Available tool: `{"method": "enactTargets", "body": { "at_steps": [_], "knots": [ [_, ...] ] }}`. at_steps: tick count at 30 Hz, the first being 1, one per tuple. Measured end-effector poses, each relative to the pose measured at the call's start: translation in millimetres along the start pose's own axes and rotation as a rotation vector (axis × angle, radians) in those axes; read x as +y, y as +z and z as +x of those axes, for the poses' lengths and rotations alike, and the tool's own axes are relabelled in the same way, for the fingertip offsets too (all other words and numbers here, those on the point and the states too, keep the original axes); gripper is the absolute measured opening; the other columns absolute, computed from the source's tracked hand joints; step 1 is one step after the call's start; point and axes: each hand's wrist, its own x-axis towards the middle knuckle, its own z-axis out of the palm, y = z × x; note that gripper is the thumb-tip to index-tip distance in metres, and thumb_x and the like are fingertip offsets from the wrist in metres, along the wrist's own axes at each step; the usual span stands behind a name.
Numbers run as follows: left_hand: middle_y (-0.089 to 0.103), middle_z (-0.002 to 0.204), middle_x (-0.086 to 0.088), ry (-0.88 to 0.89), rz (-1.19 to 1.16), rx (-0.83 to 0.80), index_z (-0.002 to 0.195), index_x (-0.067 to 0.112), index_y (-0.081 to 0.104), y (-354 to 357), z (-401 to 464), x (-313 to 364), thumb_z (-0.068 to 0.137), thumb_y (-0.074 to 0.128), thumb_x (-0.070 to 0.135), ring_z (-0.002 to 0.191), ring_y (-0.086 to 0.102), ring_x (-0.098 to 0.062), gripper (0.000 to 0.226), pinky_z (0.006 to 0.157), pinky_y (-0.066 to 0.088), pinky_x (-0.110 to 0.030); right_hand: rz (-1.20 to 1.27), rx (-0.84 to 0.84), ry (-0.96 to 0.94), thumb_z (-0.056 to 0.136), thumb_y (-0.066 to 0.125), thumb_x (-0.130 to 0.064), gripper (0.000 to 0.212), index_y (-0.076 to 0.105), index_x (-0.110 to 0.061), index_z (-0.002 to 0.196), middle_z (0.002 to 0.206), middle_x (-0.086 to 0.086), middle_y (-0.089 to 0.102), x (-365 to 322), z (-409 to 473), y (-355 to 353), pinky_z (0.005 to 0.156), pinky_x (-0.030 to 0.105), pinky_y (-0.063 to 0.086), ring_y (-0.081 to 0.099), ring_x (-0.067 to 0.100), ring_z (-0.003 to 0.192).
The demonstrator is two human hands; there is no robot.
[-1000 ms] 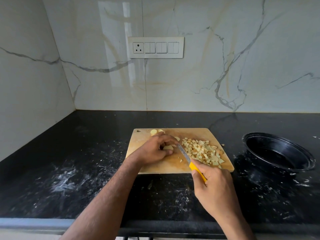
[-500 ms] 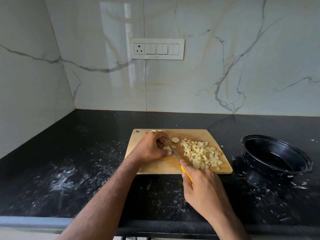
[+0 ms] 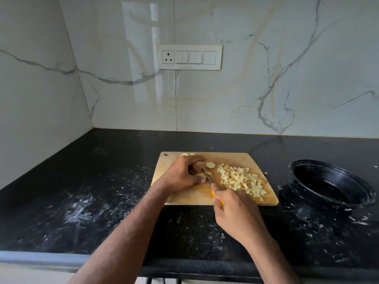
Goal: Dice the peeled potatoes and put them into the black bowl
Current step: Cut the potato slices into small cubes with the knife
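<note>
Black stone countertop [image 3: 102,201] carries everything. Wooden cutting board [image 3: 184,196] sits at its middle, and the black bowl [image 3: 328,184] stands well apart at the board's three o'clock, with nothing visible inside it.

On the board, the pile of diced potato [image 3: 240,180] fills the three o'clock half. The left hand [image 3: 182,175] curls over a potato piece [image 3: 202,175] at the board's centre, fingertips pinning it. The right hand [image 3: 235,210], at six o'clock from that piece, is clamped round the yellow handle of the knife [image 3: 206,175]. Its blade runs toward eleven o'clock, lying just beside the left fingertips. A round slice [image 3: 210,165] waits at the blade's one o'clock. By my judgement, dicing goes on; nothing is in the bowl yet.
</note>
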Motion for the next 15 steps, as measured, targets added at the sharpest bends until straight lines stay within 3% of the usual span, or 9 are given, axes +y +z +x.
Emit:
{"method": "enactTargets", "body": {
  "at_steps": [3, 7, 11, 13, 15],
  "knots": [
    [0.061, 0.092, 0.013, 0.065, 0.074, -0.056, 0.121, 0.022, 0.073, 2, 0, 2, 0.082, 0.079, 0.012, 0.084, 0.056, -0.002, 0.041, 0.077, 0.043, -0.009, 0.035, 0.02, 0.011, 0.1, 0.05, -0.029, 0.035, 0.063, -0.026, 0.132, 0.062, -0.011, 0.06, -3, 0, 1, 0.04, 0.016, 0.024, 0.041, 0.009, 0.042],
    [0.059, 0.103, 0.003, 0.096, 0.155, -0.096, 0.111, 0.027, 0.075, 5, 2, 0, 0.085, 0.075, 0.016, 0.095, 0.057, -0.011, 0.028, 0.087, 0.049, -0.024, 0.052, 0.011, 0.005, 0.099, 0.052, -0.028, 0.035, 0.064, -0.028, 0.131, 0.088, -0.012, 0.075, 0, -10, 0, 0.041, 0.016, 0.032, 0.044, 0.011, 0.041],
    [0.059, 0.099, 0.008, 0.094, 0.138, -0.085, 0.103, 0.028, 0.077, 4, 2, -2, 0.085, 0.076, 0.017, 0.093, 0.057, -0.009, 0.022, 0.085, 0.048, -0.023, 0.088, 0.012, 0.002, 0.095, 0.059, -0.029, 0.031, 0.07, -0.026, 0.124, 0.081, -0.012, 0.074, 6, -29, -7, 0.04, 0.014, 0.028, 0.049, 0.006, 0.047],
    [0.056, 0.097, 0.013, 0.083, 0.127, -0.071, 0.101, 0.029, 0.077, 4, 3, -3, 0.085, 0.077, 0.017, 0.091, 0.055, -0.005, 0.02, 0.082, 0.044, -0.016, 0.13, 0.038, -0.01, 0.093, 0.061, -0.029, 0.034, 0.069, -0.026, 0.125, 0.083, -0.014, 0.075, 12, -37, -8, 0.041, 0.013, 0.034, 0.052, 0.004, 0.049],
    [0.055, 0.095, 0.018, 0.078, 0.119, -0.065, 0.099, 0.03, 0.078, 5, 3, -4, 0.084, 0.077, 0.018, 0.089, 0.054, -0.001, 0.019, 0.079, 0.04, -0.011, 0.194, 0.076, 0.001, 0.091, 0.062, -0.03, 0.036, 0.069, -0.027, 0.126, 0.082, -0.017, 0.075, 17, -44, -9, 0.049, 0.02, 0.049, 0.058, 0.006, 0.055]
  ]
}}
